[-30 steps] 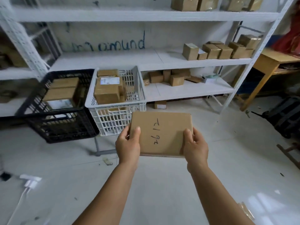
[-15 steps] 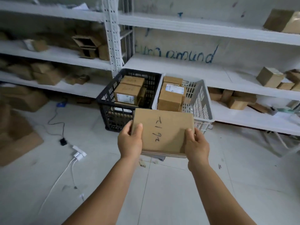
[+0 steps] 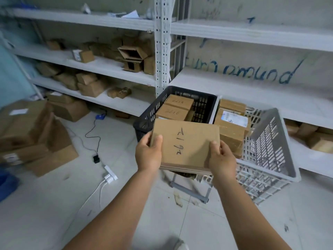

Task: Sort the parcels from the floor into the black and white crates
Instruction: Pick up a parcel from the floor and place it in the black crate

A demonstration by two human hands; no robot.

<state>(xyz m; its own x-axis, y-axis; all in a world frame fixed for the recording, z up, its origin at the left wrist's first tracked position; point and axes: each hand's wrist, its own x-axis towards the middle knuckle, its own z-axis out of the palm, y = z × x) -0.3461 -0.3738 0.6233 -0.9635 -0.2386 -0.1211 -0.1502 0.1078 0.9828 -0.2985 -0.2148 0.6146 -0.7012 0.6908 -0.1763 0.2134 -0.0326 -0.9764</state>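
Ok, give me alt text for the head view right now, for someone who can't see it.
Two hands, left and right, hold a flat cardboard parcel with handwritten marks in front of a black crate and a white crate, both already holding boxes, before white shelves.

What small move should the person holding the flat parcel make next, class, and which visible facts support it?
Probably carry the parcel slightly forward and lower it into a crate. Both hands, left and right, grip its sides, and it hovers over the near rims of the black crate and white crate. Which crate suits it cannot be told.
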